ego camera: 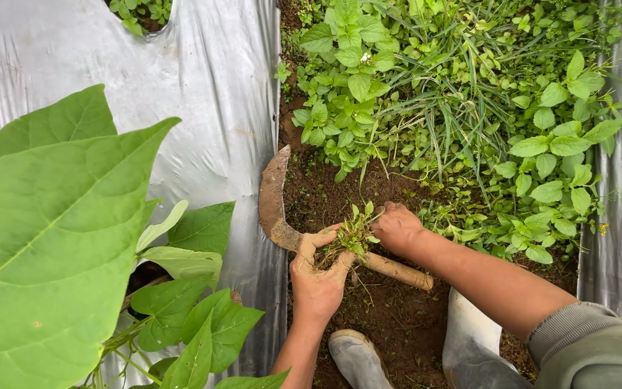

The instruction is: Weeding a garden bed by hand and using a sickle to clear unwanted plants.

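A small clump of weeds (354,234), green-leaved with soil-caked roots, is pinched in the part-closed left hand (317,277) just above the sickle (304,227), while the right hand (396,227) is closed beside it, though what it grips cannot be told. The sickle's curved, rusty, mud-smeared blade and pale wooden handle are laid on dark crumbly soil (397,317). Dense weeds (455,101) are spread beyond the sickle, silver plastic mulch (203,79) is stretched to its left, and grey rubber boots (358,356) are planted below it.

A furrow of dark brown soil (397,317) runs between two sheets of silvery plastic mulch (203,79). Green weeds (455,94) crowd its far end under soft daylight.
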